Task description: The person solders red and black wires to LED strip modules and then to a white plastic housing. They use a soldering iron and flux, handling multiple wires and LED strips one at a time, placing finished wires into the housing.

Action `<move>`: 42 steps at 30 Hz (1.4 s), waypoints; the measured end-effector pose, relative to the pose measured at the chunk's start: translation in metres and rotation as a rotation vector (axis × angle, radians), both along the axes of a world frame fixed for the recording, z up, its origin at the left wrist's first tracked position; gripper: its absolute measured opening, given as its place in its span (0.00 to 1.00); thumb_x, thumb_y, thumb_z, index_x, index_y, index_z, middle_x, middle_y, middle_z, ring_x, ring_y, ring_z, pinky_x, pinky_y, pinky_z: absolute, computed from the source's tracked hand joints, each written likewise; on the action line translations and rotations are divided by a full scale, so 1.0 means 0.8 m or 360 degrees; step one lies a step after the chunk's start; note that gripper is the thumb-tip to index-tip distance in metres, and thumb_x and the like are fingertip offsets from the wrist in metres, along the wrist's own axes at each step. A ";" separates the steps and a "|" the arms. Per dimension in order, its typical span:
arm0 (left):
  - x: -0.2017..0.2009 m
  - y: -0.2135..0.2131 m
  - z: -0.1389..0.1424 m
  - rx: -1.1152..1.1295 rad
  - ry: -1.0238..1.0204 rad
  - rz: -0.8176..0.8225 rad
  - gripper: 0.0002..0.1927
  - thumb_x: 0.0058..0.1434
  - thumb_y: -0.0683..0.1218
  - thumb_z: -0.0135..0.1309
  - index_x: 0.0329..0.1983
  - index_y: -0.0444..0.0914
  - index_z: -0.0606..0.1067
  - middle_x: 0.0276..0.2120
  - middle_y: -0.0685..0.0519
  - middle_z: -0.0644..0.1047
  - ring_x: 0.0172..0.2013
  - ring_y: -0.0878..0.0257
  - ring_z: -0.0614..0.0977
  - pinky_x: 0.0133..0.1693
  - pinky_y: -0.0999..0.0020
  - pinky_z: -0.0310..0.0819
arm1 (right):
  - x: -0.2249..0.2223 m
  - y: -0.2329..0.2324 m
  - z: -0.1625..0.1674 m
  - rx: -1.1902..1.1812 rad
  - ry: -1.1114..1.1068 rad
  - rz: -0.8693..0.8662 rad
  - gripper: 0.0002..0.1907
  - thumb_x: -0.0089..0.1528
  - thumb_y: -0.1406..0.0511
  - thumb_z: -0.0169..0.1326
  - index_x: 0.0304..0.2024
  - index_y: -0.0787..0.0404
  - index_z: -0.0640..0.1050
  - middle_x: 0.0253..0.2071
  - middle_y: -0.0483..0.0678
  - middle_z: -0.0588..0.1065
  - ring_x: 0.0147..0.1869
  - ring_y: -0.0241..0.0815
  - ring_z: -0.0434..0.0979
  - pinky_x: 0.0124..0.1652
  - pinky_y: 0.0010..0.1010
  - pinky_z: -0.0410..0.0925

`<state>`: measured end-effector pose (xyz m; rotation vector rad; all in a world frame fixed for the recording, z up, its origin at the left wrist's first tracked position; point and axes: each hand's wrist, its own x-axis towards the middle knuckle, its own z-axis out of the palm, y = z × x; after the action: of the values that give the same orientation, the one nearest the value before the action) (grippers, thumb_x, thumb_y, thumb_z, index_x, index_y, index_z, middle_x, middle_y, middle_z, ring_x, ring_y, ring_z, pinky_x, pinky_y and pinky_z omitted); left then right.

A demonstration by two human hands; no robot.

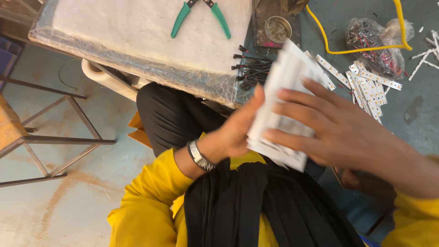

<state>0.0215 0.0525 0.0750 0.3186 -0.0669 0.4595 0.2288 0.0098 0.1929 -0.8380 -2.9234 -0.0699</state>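
Both hands closed around a thick stack of white strips (284, 107), held in mid-air above the lap, just this side of the near edge of the board (137, 41). Left hand (238, 130) under and behind the stack, palm against its near left edge, thumb up along the side. Right hand (338, 132) laid over the front, fingers (297, 114) spread flat across the top strip. Blurred a little, so hard to tell whether being squared up or counted.

Judging by how things lie, roughly midway: a good bundle already gathered, yet a loose heap of the same white strips (368, 89) lying on the grey table (411, 114) to the far right, well apart from the hands. A few more scattered at the far right edge, beside a clear bag of red and black wires (372, 45). A yellow cable (361, 48) looping over that bag.

On the board, far left, green-handled pliers (201, 16), untouched. Just right of the board's edge, a bunch of short black connectors (249, 68), and beyond them a small round tin (277, 29). A metal watch (199, 155) on the left wrist, yellow sleeves, black cloth over the lap.
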 end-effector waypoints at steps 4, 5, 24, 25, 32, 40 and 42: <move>-0.036 0.048 0.000 0.0117 0.0053 0.0583 0.38 0.71 0.63 0.53 0.73 0.35 0.61 0.59 0.41 0.73 0.55 0.51 0.81 0.57 0.50 0.79 | -0.031 0.070 0.016 0.0439 0.0009 0.0003 0.36 0.55 0.69 0.67 0.64 0.43 0.72 0.69 0.53 0.64 0.76 0.59 0.58 0.72 0.56 0.58; -0.048 0.055 -0.002 0.0104 0.0102 0.0755 0.38 0.71 0.61 0.55 0.72 0.31 0.62 0.59 0.40 0.74 0.56 0.51 0.81 0.59 0.52 0.79 | -0.027 0.077 0.017 0.0520 0.0081 -0.0055 0.34 0.58 0.71 0.66 0.64 0.45 0.71 0.70 0.55 0.63 0.77 0.60 0.57 0.73 0.55 0.57; -0.171 -0.071 -0.105 -0.0367 0.0781 0.1120 0.50 0.60 0.74 0.44 0.75 0.37 0.55 0.63 0.35 0.69 0.58 0.40 0.76 0.53 0.42 0.73 | 0.033 0.078 -0.105 -0.0033 0.0630 -0.1079 0.08 0.61 0.69 0.62 0.44 0.58 0.85 0.40 0.48 0.78 0.46 0.50 0.77 0.46 0.40 0.70; -0.170 -0.079 -0.118 -0.0356 0.0897 0.1072 0.52 0.59 0.75 0.43 0.75 0.36 0.55 0.63 0.34 0.69 0.58 0.40 0.76 0.53 0.41 0.73 | 0.031 0.088 -0.109 -0.0024 0.0601 -0.1047 0.09 0.61 0.68 0.63 0.44 0.58 0.84 0.40 0.48 0.78 0.46 0.51 0.77 0.46 0.40 0.70; -0.152 -0.121 -0.210 -0.0575 0.1246 0.0652 0.55 0.50 0.80 0.39 0.69 0.37 0.61 0.56 0.36 0.76 0.50 0.48 0.84 0.44 0.50 0.79 | 0.015 0.129 -0.138 -0.0048 0.0597 -0.1071 0.08 0.57 0.65 0.67 0.38 0.59 0.84 0.38 0.50 0.75 0.44 0.52 0.77 0.43 0.40 0.71; -0.161 -0.112 -0.192 -0.0164 0.1024 0.0589 0.54 0.45 0.70 0.65 0.66 0.34 0.63 0.53 0.47 0.78 0.51 0.57 0.83 0.50 0.55 0.81 | 0.030 0.078 -0.143 0.0046 0.1653 -0.1105 0.05 0.72 0.75 0.65 0.49 0.69 0.81 0.45 0.53 0.78 0.44 0.40 0.80 0.45 0.28 0.74; -0.151 -0.089 -0.180 -0.0089 0.0870 0.0844 0.52 0.55 0.72 0.61 0.68 0.30 0.64 0.50 0.42 0.78 0.45 0.52 0.82 0.42 0.52 0.79 | 0.024 0.055 -0.148 -0.0190 0.2185 -0.1063 0.05 0.75 0.76 0.62 0.50 0.69 0.78 0.44 0.54 0.79 0.46 0.42 0.82 0.48 0.31 0.76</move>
<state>-0.0992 -0.0185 -0.0688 0.3979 0.5746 0.8820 0.2478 0.0540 0.0747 -1.1666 -1.3370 0.4410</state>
